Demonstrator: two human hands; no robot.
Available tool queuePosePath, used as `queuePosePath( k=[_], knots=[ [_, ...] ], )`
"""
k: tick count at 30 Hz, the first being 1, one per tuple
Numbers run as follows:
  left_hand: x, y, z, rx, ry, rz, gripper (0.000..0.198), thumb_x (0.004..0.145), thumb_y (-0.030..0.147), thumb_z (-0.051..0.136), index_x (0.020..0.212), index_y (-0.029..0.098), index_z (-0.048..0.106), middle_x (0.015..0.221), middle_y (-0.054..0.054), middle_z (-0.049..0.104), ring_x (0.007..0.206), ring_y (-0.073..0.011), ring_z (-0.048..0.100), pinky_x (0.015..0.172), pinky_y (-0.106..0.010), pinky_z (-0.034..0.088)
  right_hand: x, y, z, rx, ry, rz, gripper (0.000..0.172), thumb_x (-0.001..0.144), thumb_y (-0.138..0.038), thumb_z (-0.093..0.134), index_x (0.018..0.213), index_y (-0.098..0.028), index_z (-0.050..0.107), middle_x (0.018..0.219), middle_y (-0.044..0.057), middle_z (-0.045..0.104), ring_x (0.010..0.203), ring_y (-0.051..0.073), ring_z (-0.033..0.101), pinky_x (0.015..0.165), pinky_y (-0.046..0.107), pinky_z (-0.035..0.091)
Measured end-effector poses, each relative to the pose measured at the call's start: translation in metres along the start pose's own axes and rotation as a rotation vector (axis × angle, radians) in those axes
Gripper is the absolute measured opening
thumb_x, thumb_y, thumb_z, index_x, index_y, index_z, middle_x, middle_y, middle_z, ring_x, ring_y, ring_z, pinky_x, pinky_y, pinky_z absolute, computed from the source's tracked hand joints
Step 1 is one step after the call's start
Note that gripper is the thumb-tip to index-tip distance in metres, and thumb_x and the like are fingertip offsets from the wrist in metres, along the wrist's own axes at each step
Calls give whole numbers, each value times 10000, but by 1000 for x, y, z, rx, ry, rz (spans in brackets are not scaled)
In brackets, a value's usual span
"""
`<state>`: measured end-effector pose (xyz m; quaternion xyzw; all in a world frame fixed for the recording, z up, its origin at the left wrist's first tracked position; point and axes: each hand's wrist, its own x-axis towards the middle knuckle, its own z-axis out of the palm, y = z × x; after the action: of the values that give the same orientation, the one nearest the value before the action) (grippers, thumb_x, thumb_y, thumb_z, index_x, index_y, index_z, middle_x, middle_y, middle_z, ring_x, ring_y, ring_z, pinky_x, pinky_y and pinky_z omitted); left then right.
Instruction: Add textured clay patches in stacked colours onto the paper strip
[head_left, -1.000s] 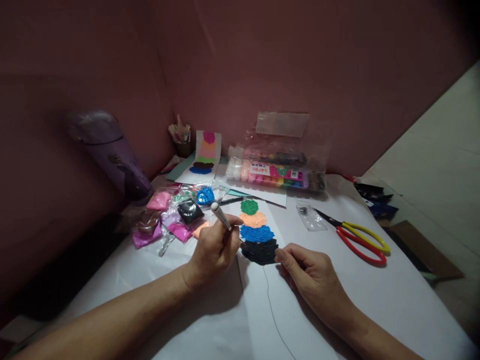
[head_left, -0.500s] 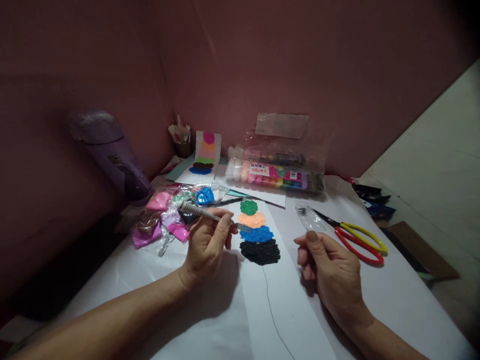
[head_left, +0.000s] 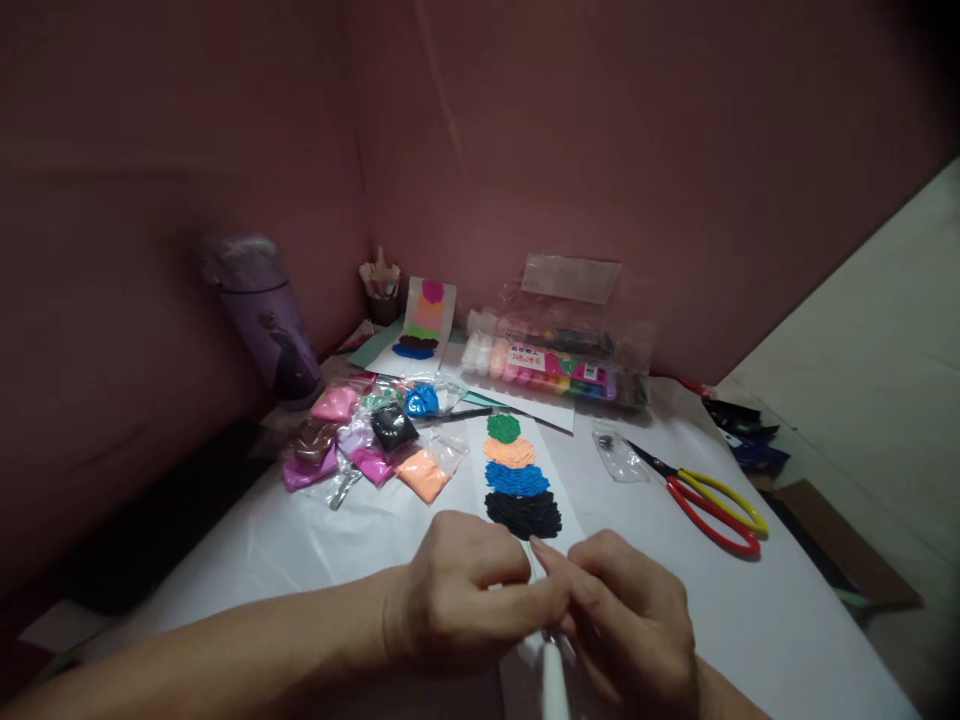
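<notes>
My left hand (head_left: 476, 590) and my right hand (head_left: 634, 610) meet with closed fingers over the lower part of a white paper strip. A slim tool with a white handle (head_left: 555, 680) sticks out between them toward me; my left hand holds it, while its tip is hidden. What the right fingers pinch cannot be made out. Just beyond my hands, the strip bears textured clay patches: black (head_left: 523, 514), blue (head_left: 517, 478), orange (head_left: 508, 452) and green (head_left: 503, 428).
Left of the strip lie several bags of coloured clay (head_left: 371, 465), before a purple bottle (head_left: 270, 330). Behind stand a layered colour card (head_left: 427, 315) and a clear clay pack (head_left: 555, 365). Scissors (head_left: 712, 505) and a small plastic bag (head_left: 619, 455) lie right.
Both hands have come together and nearer to me, the left bringing the tool from beside the blue patch. Its handle now points toward me. The view has shifted slightly.
</notes>
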<state>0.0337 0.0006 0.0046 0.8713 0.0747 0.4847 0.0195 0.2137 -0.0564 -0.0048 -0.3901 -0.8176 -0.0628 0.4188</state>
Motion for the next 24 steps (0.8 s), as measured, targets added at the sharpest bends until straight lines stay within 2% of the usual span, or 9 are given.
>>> queuePosePath(
  k=[3, 5, 7, 9, 11, 13, 16, 20, 24],
  knots=[
    [-2, 6, 2, 23, -51, 34, 82, 817, 162, 549, 877, 175, 603, 498, 30, 528, 431, -90, 485, 423, -229, 337, -1, -2, 2, -3, -31, -77, 240, 775, -101, 577, 1008, -145, 616, 619, 46, 592, 523, 173, 532, 444, 274, 396],
    [-2, 10, 4, 7, -53, -5, 89, 840, 223, 539, 875, 155, 584, 521, 15, 543, 456, -103, 505, 434, -239, 348, -2, 0, 3, 20, 6, -28, 190, 800, -128, 554, 985, -154, 587, 631, 44, 598, 539, 181, 549, 468, 284, 416],
    [-1, 14, 8, 28, -77, 10, 176, 852, 305, 534, 835, 133, 570, 507, 9, 525, 447, -117, 495, 408, -253, 326, -2, 4, 5, 23, 98, 167, 151, 836, -110, 507, 951, -179, 574, 674, 37, 615, 572, 174, 575, 527, 284, 448],
    [-1, 18, 11, 90, -145, 93, 240, 857, 360, 517, 773, 137, 551, 512, 6, 508, 420, -118, 459, 368, -259, 291, -2, 10, 7, 70, 145, 426, 102, 870, -139, 492, 902, -195, 570, 703, 22, 618, 574, 155, 571, 548, 270, 461],
    [-3, 22, 14, 161, -282, 165, 274, 863, 389, 492, 742, 147, 534, 579, -15, 534, 422, -115, 443, 344, -253, 285, -1, 15, 10, 161, 146, 631, 55, 882, -210, 505, 879, -198, 559, 695, 6, 601, 562, 144, 547, 526, 256, 454],
    [-7, 24, 17, 215, -438, 158, 308, 873, 417, 455, 754, 143, 529, 683, -53, 576, 459, -130, 461, 338, -258, 310, 0, 19, 12, 241, 124, 737, 72, 880, -259, 513, 873, -195, 546, 689, 1, 590, 573, 144, 535, 512, 250, 443],
    [-15, 25, 21, 250, -594, 98, 405, 896, 478, 362, 856, 115, 539, 845, -117, 609, 552, -166, 515, 365, -271, 366, 0, 22, 15, 300, 60, 784, 97, 872, -283, 520, 864, -190, 546, 703, 7, 600, 599, 149, 539, 531, 251, 439],
    [-21, 22, 24, 246, -652, 89, 467, 910, 489, 318, 1006, 81, 524, 1068, -190, 585, 637, -168, 543, 415, -267, 406, -2, 24, 16, 334, 1, 802, 97, 859, -286, 540, 840, -192, 554, 652, -9, 584, 577, 145, 532, 549, 250, 444],
    [-18, 19, 21, 237, -685, 84, 437, 927, 441, 298, 1030, 85, 530, 1142, -177, 572, 651, -172, 543, 405, -279, 397, -3, 25, 18, 306, -32, 784, 95, 857, -280, 543, 807, -199, 551, 611, -31, 536, 528, 125, 485, 506, 234, 410]
  ],
)
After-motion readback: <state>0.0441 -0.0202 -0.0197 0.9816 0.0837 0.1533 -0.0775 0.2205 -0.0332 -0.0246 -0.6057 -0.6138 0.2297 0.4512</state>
